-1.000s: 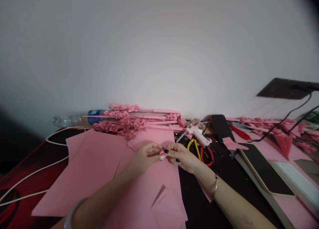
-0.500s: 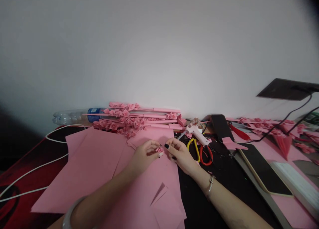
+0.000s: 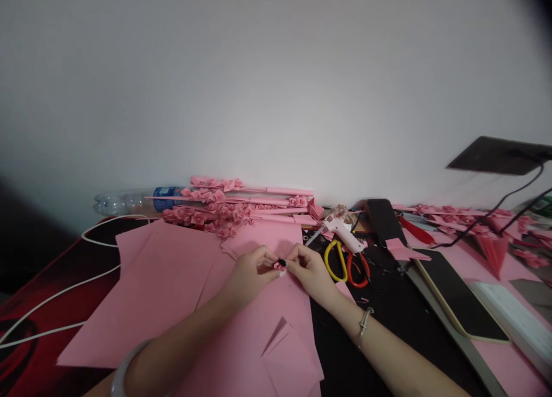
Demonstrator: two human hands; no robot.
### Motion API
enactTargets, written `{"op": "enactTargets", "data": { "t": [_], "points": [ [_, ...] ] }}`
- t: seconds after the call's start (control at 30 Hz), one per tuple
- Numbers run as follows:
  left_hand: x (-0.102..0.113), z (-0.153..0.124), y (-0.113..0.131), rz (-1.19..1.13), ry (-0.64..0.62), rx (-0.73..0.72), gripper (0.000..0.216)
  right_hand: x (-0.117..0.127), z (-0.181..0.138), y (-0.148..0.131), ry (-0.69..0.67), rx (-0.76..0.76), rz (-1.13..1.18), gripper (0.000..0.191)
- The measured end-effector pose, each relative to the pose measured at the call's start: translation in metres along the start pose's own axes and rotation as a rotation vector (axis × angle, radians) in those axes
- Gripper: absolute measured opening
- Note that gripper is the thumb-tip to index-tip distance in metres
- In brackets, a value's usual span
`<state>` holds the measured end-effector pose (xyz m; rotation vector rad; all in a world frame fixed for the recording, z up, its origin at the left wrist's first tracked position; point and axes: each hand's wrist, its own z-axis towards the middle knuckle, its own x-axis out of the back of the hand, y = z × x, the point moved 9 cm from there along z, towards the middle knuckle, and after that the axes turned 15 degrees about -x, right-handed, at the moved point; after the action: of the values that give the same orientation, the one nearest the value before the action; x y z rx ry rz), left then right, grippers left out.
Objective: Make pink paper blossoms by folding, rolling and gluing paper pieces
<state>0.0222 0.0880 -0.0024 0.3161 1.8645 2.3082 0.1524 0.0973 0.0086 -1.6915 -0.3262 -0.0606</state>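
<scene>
Between my two hands is a small folded pink paper flower (image 3: pixel 278 266), mostly covered by fingers. My left hand (image 3: pixel 254 270) pinches it from the left. The thumb and fingertips of my right hand (image 3: pixel 305 266) press on its right side, with a dark-nailed thumb over it. Both hands are just above a pink paper sheet (image 3: pixel 241 339). Small folded pink paper squares (image 3: pixel 291 359) lie nearer to me. Right of my right hand are scissors (image 3: pixel 347 263) with one yellow and one red handle, and a white glue gun (image 3: pixel 345 230) behind them.
Pink paper flower stems (image 3: pixel 233 207) lie along the wall beside a clear plastic bottle (image 3: pixel 125 202). A white cable (image 3: pixel 56 287) runs at the left. At the right are a dark phone (image 3: pixel 384 220), a larger dark-screened device (image 3: pixel 461 296) and more paper flowers (image 3: pixel 457 216).
My right hand has moved left, and its fingertips now meet the paper flower in my left hand. A moment ago the hands were slightly apart.
</scene>
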Motion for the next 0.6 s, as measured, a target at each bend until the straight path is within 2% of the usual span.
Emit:
{"op": "enactTargets", "data": {
  "t": [0.27,0.43,0.6],
  "points": [
    [0.0,0.0,0.001,0.055,-0.05,-0.039,0.007,-0.005,0.003,0.003,-0.081,-0.06,-0.077,0.026],
    [0.001,0.0,0.0,0.06,-0.054,-0.04,0.008,0.0,0.004,0.003,-0.031,-0.071,-0.059,0.03],
    [-0.002,-0.001,-0.004,0.034,-0.068,-0.015,0.007,-0.005,0.007,0.012,-0.134,-0.138,-0.066,0.032]
  ]
}}
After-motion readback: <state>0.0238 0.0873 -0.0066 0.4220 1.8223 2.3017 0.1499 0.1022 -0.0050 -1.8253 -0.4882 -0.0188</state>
